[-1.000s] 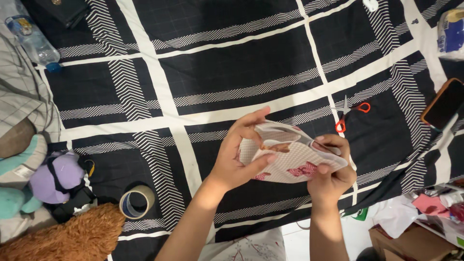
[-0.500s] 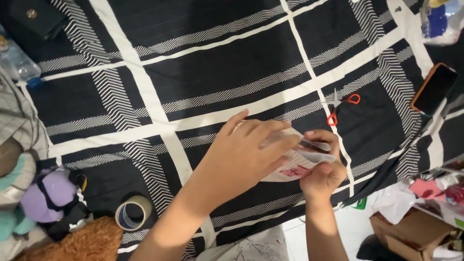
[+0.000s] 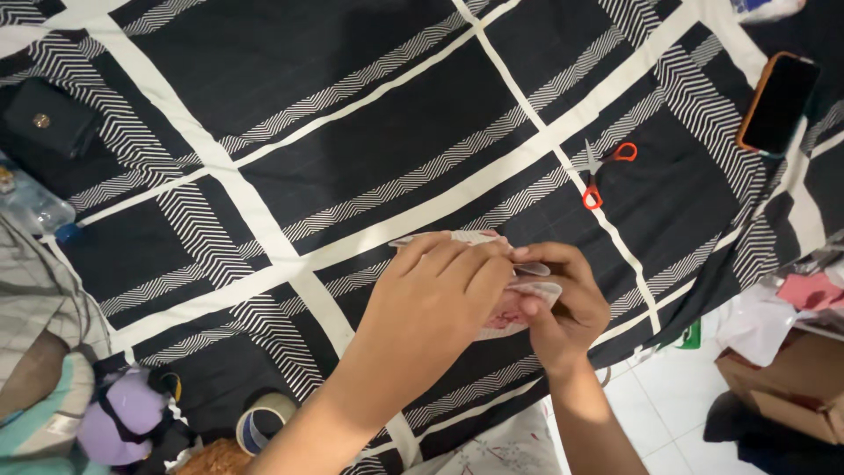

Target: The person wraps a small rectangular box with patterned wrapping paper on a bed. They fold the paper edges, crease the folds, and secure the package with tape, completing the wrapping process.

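My left hand (image 3: 435, 299) lies flat over a small folded piece of white checked paper with red-pink prints (image 3: 508, 310), covering most of it. My right hand (image 3: 563, 308) pinches the paper's right edge between thumb and fingers. Both hands hold it just above a black bedsheet with white stripes (image 3: 352, 132). Only the paper's top rim and a strip between the hands show. Small scissors with red handles (image 3: 602, 174) lie on the sheet beyond my right hand.
A phone in an orange case (image 3: 778, 101) lies at the far right. A tape roll (image 3: 264, 420), a purple plush toy (image 3: 123, 427), a plastic bottle (image 3: 35, 207) and a black wallet (image 3: 46, 119) sit at the left. A cardboard box (image 3: 791, 387) stands on the white floor tiles.
My left hand has turned over from gripping the open paper to pressing flat on it, folding it smaller. The view has swung, so everything sits shifted left and up.
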